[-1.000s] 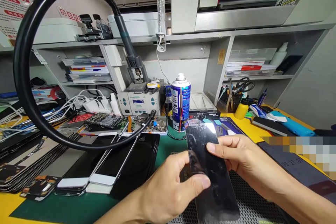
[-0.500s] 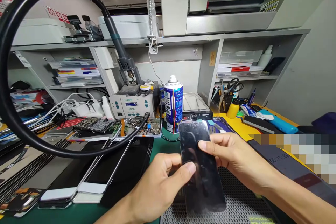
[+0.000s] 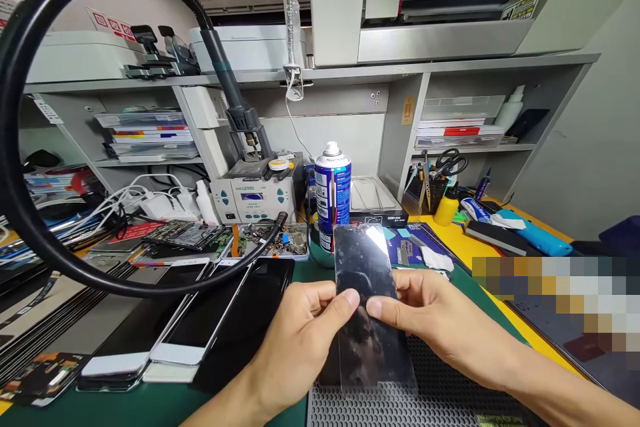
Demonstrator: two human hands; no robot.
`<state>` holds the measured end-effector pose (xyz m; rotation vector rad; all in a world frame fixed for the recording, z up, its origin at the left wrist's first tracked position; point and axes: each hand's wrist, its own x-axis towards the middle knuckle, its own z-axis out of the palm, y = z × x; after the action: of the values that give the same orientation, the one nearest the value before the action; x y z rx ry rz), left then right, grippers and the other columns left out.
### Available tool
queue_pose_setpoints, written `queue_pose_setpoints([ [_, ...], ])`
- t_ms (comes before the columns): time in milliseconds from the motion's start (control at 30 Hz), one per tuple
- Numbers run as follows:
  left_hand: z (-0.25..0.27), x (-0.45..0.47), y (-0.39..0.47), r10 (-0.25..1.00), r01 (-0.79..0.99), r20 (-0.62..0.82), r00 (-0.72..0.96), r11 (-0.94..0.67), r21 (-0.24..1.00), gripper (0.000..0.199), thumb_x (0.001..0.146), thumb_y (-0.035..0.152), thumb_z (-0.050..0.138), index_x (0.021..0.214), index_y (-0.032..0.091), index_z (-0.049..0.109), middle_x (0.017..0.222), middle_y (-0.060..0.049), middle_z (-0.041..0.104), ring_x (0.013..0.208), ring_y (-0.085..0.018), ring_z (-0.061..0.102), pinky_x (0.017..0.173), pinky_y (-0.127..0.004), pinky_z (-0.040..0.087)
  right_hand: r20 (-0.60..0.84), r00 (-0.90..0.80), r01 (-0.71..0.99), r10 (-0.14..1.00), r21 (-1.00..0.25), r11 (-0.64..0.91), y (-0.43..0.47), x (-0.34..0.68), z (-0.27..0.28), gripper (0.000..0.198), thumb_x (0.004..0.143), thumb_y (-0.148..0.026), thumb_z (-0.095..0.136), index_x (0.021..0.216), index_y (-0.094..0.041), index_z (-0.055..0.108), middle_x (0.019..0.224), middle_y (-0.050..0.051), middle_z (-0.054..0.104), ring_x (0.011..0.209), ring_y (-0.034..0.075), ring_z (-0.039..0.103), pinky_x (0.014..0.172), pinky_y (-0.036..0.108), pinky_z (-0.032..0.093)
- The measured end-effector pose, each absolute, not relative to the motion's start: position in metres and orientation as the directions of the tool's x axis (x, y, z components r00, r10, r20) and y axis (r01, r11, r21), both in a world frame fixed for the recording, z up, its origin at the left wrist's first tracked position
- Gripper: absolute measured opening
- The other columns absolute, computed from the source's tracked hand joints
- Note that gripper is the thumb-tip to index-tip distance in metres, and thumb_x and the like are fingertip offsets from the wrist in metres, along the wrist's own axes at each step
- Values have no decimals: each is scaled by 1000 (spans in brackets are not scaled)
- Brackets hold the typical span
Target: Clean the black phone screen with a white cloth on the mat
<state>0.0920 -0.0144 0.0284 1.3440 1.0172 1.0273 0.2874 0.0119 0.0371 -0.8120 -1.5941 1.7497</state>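
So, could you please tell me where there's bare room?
Green mat shows bare between the phone screens and left forearm, and between the right hand and yellow tabletop. Crowded: among those screens and around the spray can.

- Up top, above and right of the can, there it is: "DEVIA" in faint letters along the machine; its yellow-and-black label is too small to read.
- Over to the station, just left of the can: tiny "QUICK" on the front, "LEAD FREE" right under it, both soft.
- Far up and left of the can, a sign in red and white, and the first character comes through as 回.
- Right of the can and nearer, the phone: "00" shows, the rest pixelated!
- Right behind the can, the hot plate carries a code, too blurred to call.
- The can's own print? Too fine.
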Motion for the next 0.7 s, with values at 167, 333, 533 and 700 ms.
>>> queue_pose_setpoints([
  [167,28,91,-14,972,21,26,234,-32,999,47,88,57,64,68,15,64,65,-1,56,64,-16,52,60,-27,42,0,-663,-79,749,-994,-71,10,286,44,20,83,-29,82,96,-21,68,84,-3,60,77,14,51,73,24,47],
  [333,30,89,-14,966,41,73,250,-86,995,46,90,55,63,66,16,62,64,0,55,67,-16,54,63,-27,43,25,-714,-128,700,-987,-96,8,287,47,34,84,-22,81,115,-25,67,98,-1,63,94,18,56,88,31,48],
  [533,32,84,-14,960,49,105,261,-122,991,43,91,53,63,72,16,66,69,-1,60,69,-17,56,63,-26,44,-24,-709,-131,705,-978,-165,17,296,45,24,93,-40,71,84,-17,69,77,-1,63,71,14,58,76,29,51],
  [700,33,84,-14,971,35,99,218,-109,993,44,90,54,64,67,16,64,61,0,57,64,-16,54,62,-27,45,-34,-645,-11,763,-998,-54,22,297,41,50,97,-56,58,69,-15,65,65,2,65,60,15,62,66,29,52],
])
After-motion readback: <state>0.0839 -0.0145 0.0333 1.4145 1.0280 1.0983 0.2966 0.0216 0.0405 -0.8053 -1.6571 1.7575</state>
